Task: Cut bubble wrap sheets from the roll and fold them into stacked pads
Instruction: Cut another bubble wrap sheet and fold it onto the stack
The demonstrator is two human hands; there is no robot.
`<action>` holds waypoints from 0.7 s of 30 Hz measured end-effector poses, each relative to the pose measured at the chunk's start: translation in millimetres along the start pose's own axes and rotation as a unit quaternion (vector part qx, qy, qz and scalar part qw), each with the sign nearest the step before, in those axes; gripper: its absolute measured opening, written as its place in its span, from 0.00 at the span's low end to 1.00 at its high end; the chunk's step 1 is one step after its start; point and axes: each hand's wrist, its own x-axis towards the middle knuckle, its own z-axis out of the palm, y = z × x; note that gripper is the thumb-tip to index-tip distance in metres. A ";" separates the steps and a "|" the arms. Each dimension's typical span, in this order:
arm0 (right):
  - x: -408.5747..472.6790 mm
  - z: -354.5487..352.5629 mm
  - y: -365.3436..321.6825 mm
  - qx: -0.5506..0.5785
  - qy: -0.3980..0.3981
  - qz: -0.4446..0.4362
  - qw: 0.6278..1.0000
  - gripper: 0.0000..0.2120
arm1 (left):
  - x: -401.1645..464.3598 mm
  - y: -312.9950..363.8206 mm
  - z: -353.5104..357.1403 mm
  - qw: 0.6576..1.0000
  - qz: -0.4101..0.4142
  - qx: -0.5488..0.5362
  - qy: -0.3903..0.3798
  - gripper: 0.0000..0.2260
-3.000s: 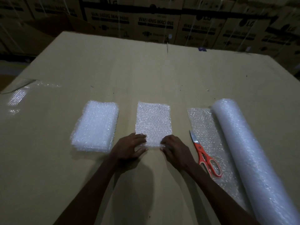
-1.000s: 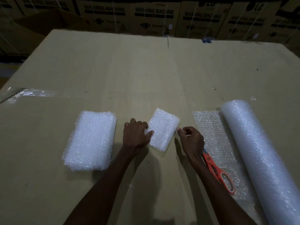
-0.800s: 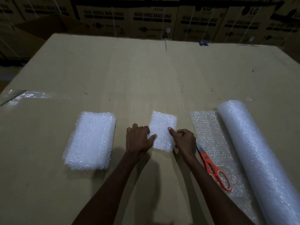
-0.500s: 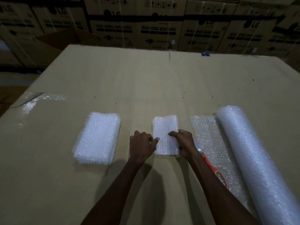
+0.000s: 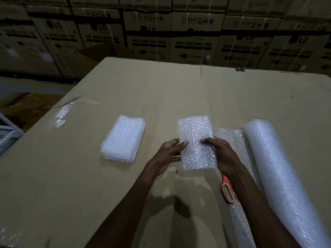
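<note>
Both hands, left hand (image 5: 167, 154) and right hand (image 5: 223, 156), hold the folded pad (image 5: 196, 142) by its side edges, fingers closed on it. Stacked pads (image 5: 123, 138) lie left on the tabletop (image 5: 179, 97); roll (image 5: 279, 169) right.

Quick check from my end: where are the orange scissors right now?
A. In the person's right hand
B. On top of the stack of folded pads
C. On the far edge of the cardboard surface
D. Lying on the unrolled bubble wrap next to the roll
D. The orange scissors lie on the unrolled bubble wrap beside the roll, partly hidden under the right forearm; both hands grip the folded pad.
</note>
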 end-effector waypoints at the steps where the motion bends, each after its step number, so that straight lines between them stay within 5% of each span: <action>1: -3.6 1.2 1.3 0.001 -0.003 -0.002 1.000 0.25 | -3.3 -0.4 1.5 1.000 0.012 -0.008 0.011 0.20; 8: -9.6 18.9 17.8 -0.122 0.049 -0.030 0.991 0.08 | -16.1 2.0 -22.9 0.991 0.045 0.015 0.122 0.12; 21: 45.8 149.7 38.0 -0.149 0.106 -0.087 0.979 0.08 | -12.4 45.9 -176.4 0.968 0.086 0.101 0.215 0.10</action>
